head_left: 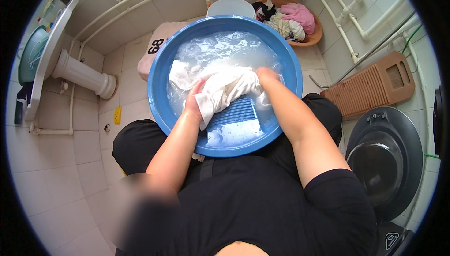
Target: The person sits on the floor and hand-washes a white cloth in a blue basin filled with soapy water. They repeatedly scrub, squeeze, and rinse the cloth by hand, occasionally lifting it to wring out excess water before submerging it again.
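A large blue basin (155, 80) of cloudy, sudsy water stands between my knees. Its near side has a ridged washboard (233, 114) built in, with a smooth wet slope below it. A wet white cloth (229, 85), probably a garment, lies bunched across the basin over the top of the ridges, one end floating at the left. My left hand (194, 101) grips its near left end beside the ridges. At the cloth's right end, my right hand (266, 77) is closed on it, the fingertips hidden from view.
Behind the basin are a white bucket (231, 7) and an orange tub (315, 35) of clothes. A pink cloth-covered thing (145, 66) sits behind left. At right are a brown washboard (370, 85) and a dark round-lidded appliance (386, 162). A white pedestal sink (86, 75) stands left.
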A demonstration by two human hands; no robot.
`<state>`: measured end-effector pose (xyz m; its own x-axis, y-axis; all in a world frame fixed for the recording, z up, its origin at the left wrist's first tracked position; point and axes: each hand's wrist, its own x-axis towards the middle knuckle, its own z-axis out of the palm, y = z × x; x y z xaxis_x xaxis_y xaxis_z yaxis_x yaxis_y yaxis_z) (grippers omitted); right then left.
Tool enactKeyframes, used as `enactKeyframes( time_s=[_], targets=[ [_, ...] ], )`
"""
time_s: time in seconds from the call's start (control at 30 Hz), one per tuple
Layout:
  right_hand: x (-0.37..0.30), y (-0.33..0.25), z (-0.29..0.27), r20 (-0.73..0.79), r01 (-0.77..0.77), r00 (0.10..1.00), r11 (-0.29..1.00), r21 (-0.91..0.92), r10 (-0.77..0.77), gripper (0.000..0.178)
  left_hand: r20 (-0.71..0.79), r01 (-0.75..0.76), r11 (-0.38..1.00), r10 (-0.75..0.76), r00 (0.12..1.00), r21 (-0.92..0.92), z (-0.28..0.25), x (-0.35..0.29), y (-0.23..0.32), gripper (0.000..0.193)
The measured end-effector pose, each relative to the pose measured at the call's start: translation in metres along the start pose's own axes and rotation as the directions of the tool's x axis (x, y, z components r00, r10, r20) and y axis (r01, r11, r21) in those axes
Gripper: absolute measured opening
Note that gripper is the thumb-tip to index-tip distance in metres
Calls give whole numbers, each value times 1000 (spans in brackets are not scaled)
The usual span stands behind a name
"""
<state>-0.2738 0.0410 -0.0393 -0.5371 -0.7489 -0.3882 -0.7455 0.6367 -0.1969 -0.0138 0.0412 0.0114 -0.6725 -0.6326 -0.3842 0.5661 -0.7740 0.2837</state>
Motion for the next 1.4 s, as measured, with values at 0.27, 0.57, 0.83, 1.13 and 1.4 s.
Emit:
enactKeyframes(
  time_s=[0.27,0.57,0.83,1.13,1.4],
  targets=[
    [11,-6,25,-87,205,979,921,330,-187,52,-139,8,426,276,951,905,23,-5,-20,47],
    [-172,-97,-15,-549,868,384,87,489,-742,20,-94,-76,983,61,994,-165,2,13,-4,54],
    [-111,-100,4,-600,796,566,564,218,-566,24,-159,-3,999,9,987,37,6,26,-18,51],
    [-144,-114,-10,-500,770,636,445,458,-587,30,-262,-26,998,11,965,-54,27,3,-13,40],
    [7,-24,12,-192,356,927,599,717,-322,47,91,39,946,-10,996,-320,27,6,-5,57]
  ],
)
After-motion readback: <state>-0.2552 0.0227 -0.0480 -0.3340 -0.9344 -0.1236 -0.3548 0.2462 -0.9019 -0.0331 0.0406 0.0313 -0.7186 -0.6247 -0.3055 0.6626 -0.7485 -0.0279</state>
